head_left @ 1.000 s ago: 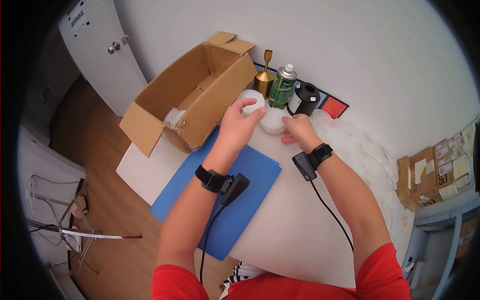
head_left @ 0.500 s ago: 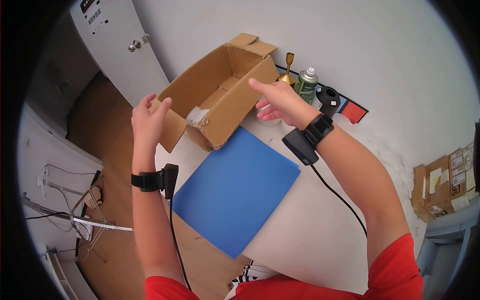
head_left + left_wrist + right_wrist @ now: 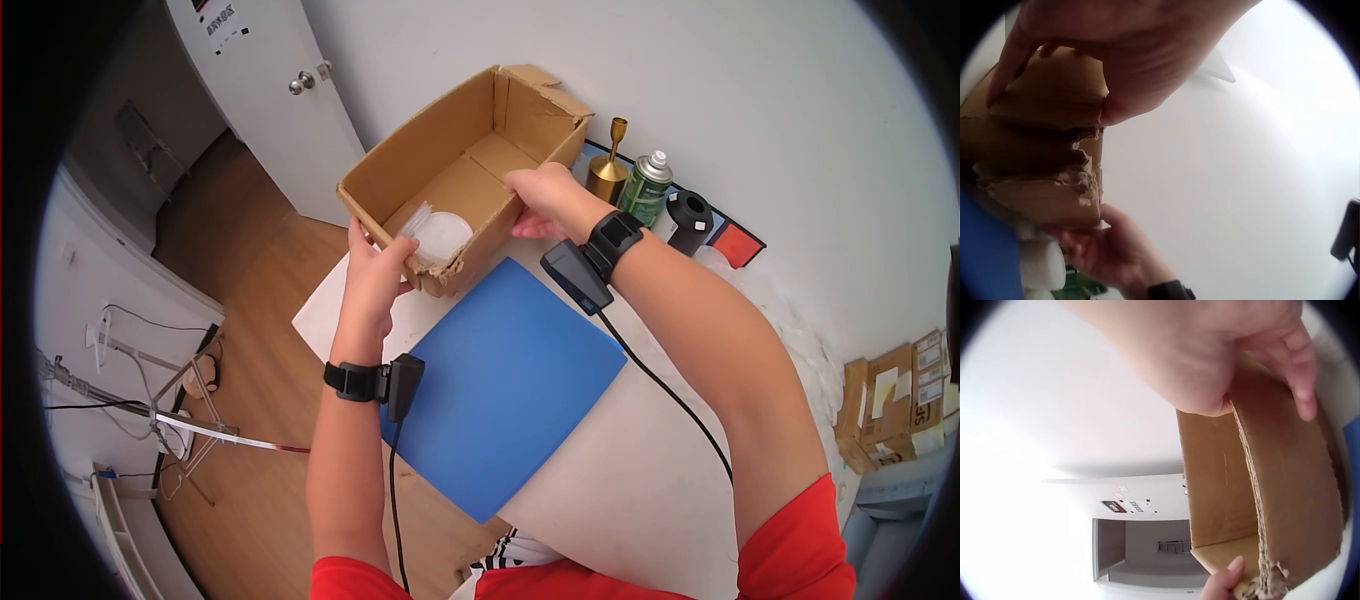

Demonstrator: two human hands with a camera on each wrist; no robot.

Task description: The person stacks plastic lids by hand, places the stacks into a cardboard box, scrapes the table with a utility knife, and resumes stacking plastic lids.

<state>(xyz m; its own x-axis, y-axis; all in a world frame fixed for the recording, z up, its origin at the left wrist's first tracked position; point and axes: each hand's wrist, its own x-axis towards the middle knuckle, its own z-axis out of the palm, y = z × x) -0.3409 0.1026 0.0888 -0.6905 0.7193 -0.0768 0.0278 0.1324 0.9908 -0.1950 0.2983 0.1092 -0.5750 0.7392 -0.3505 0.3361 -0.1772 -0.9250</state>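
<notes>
An open cardboard box (image 3: 430,165) with a torn near corner stands at the back of the table. My left hand (image 3: 370,290) grips its near end, thumb at the rim and fingers along the left corner. On the long right wall, my right hand (image 3: 570,205) holds the edge, its thumb over the top and its fingers down the outer face, as the right wrist view shows. Inside the box, at the near end, lies a round white lid-like piece (image 3: 443,238) beside some clear plastic. White round tubs (image 3: 1041,265) stand beside the box in the left wrist view.
A blue sheet (image 3: 510,390) lies on the white table in front of the box. To the right stand a gold candle holder (image 3: 608,175), a green spray can (image 3: 647,190) and a black cylinder (image 3: 690,220). White fluffy material (image 3: 790,330) covers the table's right side.
Both hands have left the white round tubs and come to the box, left hand at its end, right hand at its side wall. The near flap no longer sticks outward, and more of the inside shows.
</notes>
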